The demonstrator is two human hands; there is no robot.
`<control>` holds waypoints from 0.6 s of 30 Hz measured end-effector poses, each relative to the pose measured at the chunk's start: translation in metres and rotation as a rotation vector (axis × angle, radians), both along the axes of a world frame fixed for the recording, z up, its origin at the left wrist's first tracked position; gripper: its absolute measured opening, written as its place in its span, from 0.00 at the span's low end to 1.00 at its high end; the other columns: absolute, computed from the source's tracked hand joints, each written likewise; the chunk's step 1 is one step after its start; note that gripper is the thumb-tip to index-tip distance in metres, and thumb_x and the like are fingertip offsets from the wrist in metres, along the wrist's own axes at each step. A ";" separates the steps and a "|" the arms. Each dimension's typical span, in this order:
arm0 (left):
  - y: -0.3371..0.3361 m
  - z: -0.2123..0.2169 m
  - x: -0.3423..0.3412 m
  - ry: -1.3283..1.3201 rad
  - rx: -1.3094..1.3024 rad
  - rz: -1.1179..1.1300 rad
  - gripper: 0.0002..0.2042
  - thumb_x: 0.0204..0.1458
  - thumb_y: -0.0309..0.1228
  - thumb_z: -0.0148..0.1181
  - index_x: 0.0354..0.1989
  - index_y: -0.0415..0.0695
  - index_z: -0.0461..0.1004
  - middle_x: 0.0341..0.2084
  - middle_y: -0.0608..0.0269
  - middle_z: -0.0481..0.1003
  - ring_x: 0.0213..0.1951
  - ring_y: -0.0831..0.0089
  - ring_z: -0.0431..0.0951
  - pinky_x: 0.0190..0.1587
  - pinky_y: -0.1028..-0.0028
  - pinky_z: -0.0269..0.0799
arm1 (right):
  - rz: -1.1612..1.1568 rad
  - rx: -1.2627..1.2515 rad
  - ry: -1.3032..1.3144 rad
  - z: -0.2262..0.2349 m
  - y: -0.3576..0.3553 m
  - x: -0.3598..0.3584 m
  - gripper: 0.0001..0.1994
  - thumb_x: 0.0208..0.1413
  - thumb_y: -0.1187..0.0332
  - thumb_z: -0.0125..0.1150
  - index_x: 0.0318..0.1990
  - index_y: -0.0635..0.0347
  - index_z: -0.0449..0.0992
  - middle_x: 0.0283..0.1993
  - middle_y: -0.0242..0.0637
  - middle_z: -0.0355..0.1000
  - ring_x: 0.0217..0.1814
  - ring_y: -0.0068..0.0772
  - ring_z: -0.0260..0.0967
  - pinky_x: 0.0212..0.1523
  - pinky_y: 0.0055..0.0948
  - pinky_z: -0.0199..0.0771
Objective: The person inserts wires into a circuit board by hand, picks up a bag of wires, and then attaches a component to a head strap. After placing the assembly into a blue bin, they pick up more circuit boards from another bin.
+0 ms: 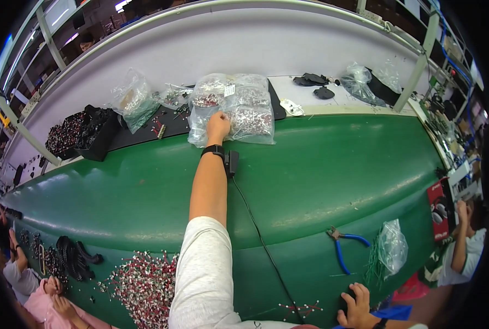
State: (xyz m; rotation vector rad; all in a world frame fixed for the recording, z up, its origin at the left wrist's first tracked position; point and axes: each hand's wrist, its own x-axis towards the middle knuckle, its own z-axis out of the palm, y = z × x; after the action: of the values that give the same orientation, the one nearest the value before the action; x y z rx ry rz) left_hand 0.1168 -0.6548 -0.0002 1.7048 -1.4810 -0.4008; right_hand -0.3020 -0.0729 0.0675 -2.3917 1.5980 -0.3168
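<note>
My left arm reaches far across to a clear plastic bag [244,123] packed with small white and red parts. The fingers of my left hand [218,126] are closed on its near left portion. Three or so similar bagged bundles lie together there, one with a white label. A black band and a small black device [232,163] with a cable are at my left wrist. Near the bottom edge at right, my right hand [357,308] rests on the green mat, fingers apart and holding nothing. To its left lie a few red-and-white wired connectors [304,310].
Blue-handled cutters [340,247] and a clear bag by green ties [391,249] lie at right. A big pile of small connectors [145,288] is at lower left, near black curved parts [74,257]. A black bin [96,134] stands far left. Other people sit at both sides.
</note>
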 end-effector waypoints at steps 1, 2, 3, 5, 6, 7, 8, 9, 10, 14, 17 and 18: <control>0.000 0.000 -0.002 0.005 0.016 0.001 0.08 0.47 0.30 0.53 0.33 0.43 0.75 0.33 0.49 0.77 0.38 0.48 0.74 0.39 0.59 0.69 | -0.001 0.000 0.000 0.000 0.000 0.000 0.28 0.44 0.65 0.56 0.55 0.66 0.65 0.62 0.61 0.54 0.63 0.65 0.51 0.62 0.57 0.52; 0.000 0.000 -0.003 0.011 0.033 0.002 0.08 0.47 0.30 0.53 0.33 0.43 0.75 0.33 0.49 0.77 0.38 0.48 0.75 0.40 0.59 0.69 | -0.001 0.000 0.000 0.000 0.000 -0.001 0.28 0.44 0.65 0.56 0.55 0.65 0.65 0.62 0.61 0.54 0.63 0.65 0.51 0.62 0.57 0.52; 0.000 0.000 0.000 0.007 0.031 0.003 0.08 0.47 0.30 0.53 0.33 0.43 0.75 0.33 0.49 0.77 0.38 0.48 0.75 0.40 0.59 0.69 | -0.001 -0.002 -0.003 0.000 0.000 -0.001 0.28 0.44 0.65 0.56 0.55 0.65 0.65 0.62 0.61 0.54 0.63 0.65 0.51 0.62 0.57 0.52; -0.001 0.000 0.006 -0.010 0.007 0.009 0.07 0.47 0.30 0.53 0.32 0.42 0.75 0.33 0.48 0.77 0.38 0.48 0.75 0.40 0.59 0.70 | 0.008 0.004 -0.010 -0.001 -0.002 -0.001 0.28 0.44 0.65 0.57 0.55 0.65 0.65 0.62 0.61 0.54 0.63 0.65 0.51 0.62 0.57 0.52; 0.000 0.001 0.003 -0.010 0.009 0.005 0.07 0.47 0.30 0.53 0.32 0.42 0.75 0.33 0.48 0.77 0.38 0.48 0.75 0.40 0.59 0.70 | 0.003 0.006 -0.011 -0.001 -0.001 -0.001 0.28 0.44 0.65 0.57 0.55 0.65 0.65 0.62 0.61 0.54 0.63 0.65 0.51 0.62 0.57 0.52; 0.000 0.002 0.000 -0.005 0.007 0.014 0.08 0.46 0.30 0.54 0.32 0.41 0.76 0.31 0.48 0.77 0.37 0.50 0.76 0.39 0.61 0.70 | -0.001 0.007 -0.008 -0.001 -0.001 -0.002 0.28 0.44 0.65 0.57 0.55 0.65 0.65 0.62 0.60 0.54 0.63 0.65 0.50 0.62 0.57 0.52; 0.001 0.002 -0.002 -0.001 0.005 0.023 0.08 0.46 0.30 0.56 0.32 0.40 0.76 0.30 0.48 0.77 0.35 0.52 0.77 0.39 0.63 0.70 | -0.005 0.009 -0.005 -0.001 -0.001 -0.002 0.28 0.44 0.65 0.57 0.55 0.65 0.65 0.62 0.60 0.54 0.63 0.65 0.50 0.63 0.56 0.52; 0.001 0.003 -0.002 -0.002 0.004 0.022 0.08 0.46 0.30 0.56 0.32 0.40 0.76 0.30 0.48 0.77 0.35 0.52 0.77 0.39 0.63 0.70 | -0.005 0.008 -0.007 -0.001 -0.001 -0.003 0.28 0.44 0.65 0.57 0.55 0.65 0.65 0.62 0.60 0.54 0.63 0.65 0.50 0.63 0.56 0.52; 0.001 0.004 -0.002 -0.002 0.018 0.035 0.08 0.46 0.30 0.56 0.32 0.40 0.76 0.30 0.48 0.77 0.36 0.51 0.77 0.39 0.63 0.70 | -0.004 0.005 -0.006 -0.001 0.000 -0.003 0.28 0.44 0.65 0.57 0.55 0.65 0.65 0.62 0.60 0.54 0.63 0.64 0.50 0.63 0.56 0.52; -0.001 0.004 0.001 0.000 0.022 0.074 0.08 0.47 0.31 0.55 0.30 0.39 0.76 0.31 0.46 0.77 0.37 0.50 0.76 0.41 0.61 0.70 | 0.000 0.006 -0.016 -0.002 -0.001 -0.004 0.28 0.44 0.64 0.57 0.55 0.65 0.65 0.62 0.60 0.54 0.64 0.64 0.51 0.62 0.56 0.52; 0.000 0.002 -0.002 -0.037 0.002 0.110 0.09 0.48 0.31 0.54 0.31 0.39 0.76 0.31 0.45 0.77 0.38 0.49 0.76 0.41 0.60 0.69 | -0.003 0.002 -0.021 -0.003 0.000 -0.005 0.28 0.44 0.64 0.58 0.55 0.65 0.65 0.62 0.59 0.54 0.63 0.63 0.51 0.62 0.56 0.52; 0.000 0.002 -0.005 -0.035 0.002 0.107 0.09 0.48 0.31 0.54 0.31 0.39 0.76 0.31 0.45 0.77 0.38 0.49 0.76 0.41 0.60 0.69 | -0.007 0.003 -0.019 -0.002 0.000 -0.005 0.28 0.44 0.64 0.58 0.55 0.65 0.65 0.62 0.59 0.54 0.63 0.63 0.51 0.62 0.56 0.52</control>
State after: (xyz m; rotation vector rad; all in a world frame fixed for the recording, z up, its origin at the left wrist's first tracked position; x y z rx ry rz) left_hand 0.1119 -0.6544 0.0019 1.7920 -1.4078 -0.3171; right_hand -0.3068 -0.0729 0.0654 -2.3748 1.5976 -0.3374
